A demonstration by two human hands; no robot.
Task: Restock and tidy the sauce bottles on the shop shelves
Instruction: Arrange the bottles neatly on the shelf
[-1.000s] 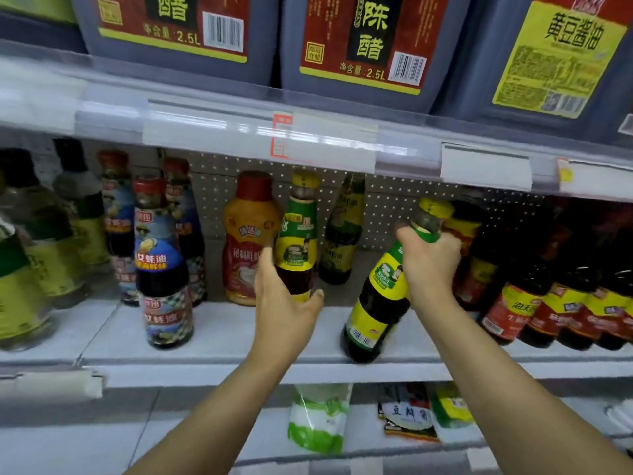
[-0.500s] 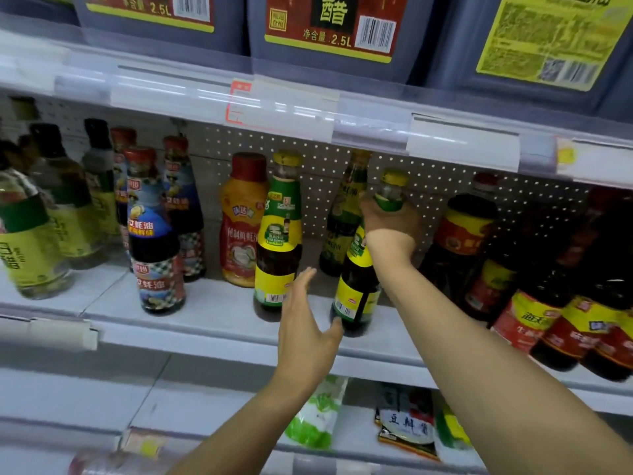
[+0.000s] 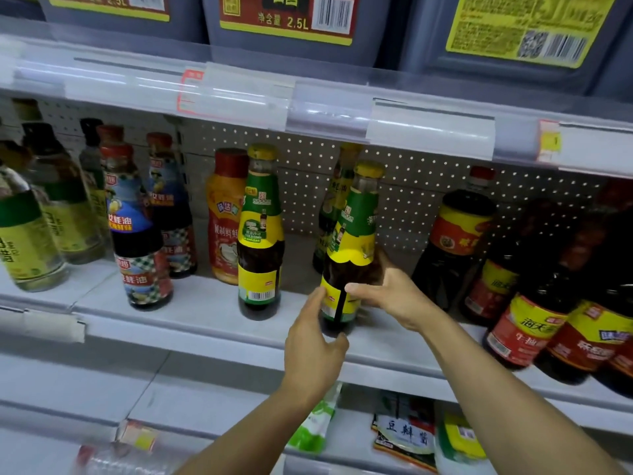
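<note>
A dark sauce bottle with a green and yellow label and a yellow cap [image 3: 352, 234] stands upright near the front of the white middle shelf [image 3: 205, 320]. My right hand [image 3: 394, 296] grips its lower body from the right, thumb across the label. My left hand [image 3: 313, 347] holds the bottle's base from the left, with fingers and thumb against the glass. A matching bottle [image 3: 260, 234] stands just to the left, and another like it [image 3: 334, 207] stands behind.
An orange sauce bottle [image 3: 224, 217] and blue-labelled oyster sauce bottles [image 3: 137, 228] stand further left, with pale vinegar bottles [image 3: 30, 234] beyond. Dark soy bottles with red labels [image 3: 527, 303] crowd the right. Big 2.5L jugs [image 3: 284, 18] fill the shelf above; packets [image 3: 404, 437] lie below.
My right hand slid from the bottle's neck down to its lower body. My left hand rose and took the base. The bottle went from tilted to upright on the shelf.
</note>
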